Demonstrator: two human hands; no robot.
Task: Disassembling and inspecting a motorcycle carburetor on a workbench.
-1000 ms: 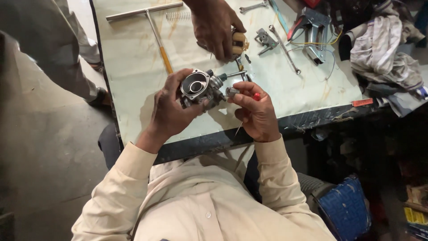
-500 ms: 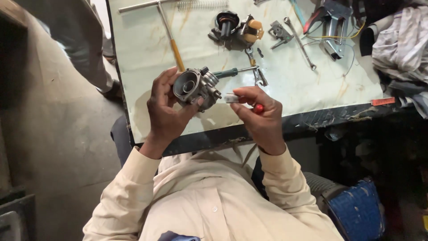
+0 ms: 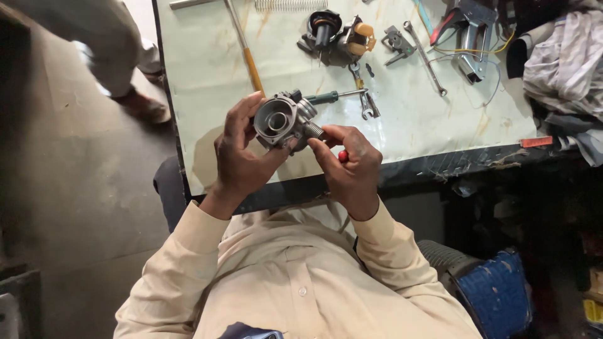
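The left hand [image 3: 242,157] wraps around a grey metal carburettor body [image 3: 279,120], held above the near edge of the workbench [image 3: 207,75]. The right hand [image 3: 352,166] pinches a small red-handled tool [image 3: 343,156], fingertips at the body's threaded fitting — the work looks mid-way, as far as I can judge, with parts still off. The body's round bore shows open and seemingly empty. Farther back on the bench lie a green-handled screwdriver [image 3: 326,97], a spanner [image 3: 364,94] and a second carburettor assembly [image 3: 336,34] — no containers in sight.
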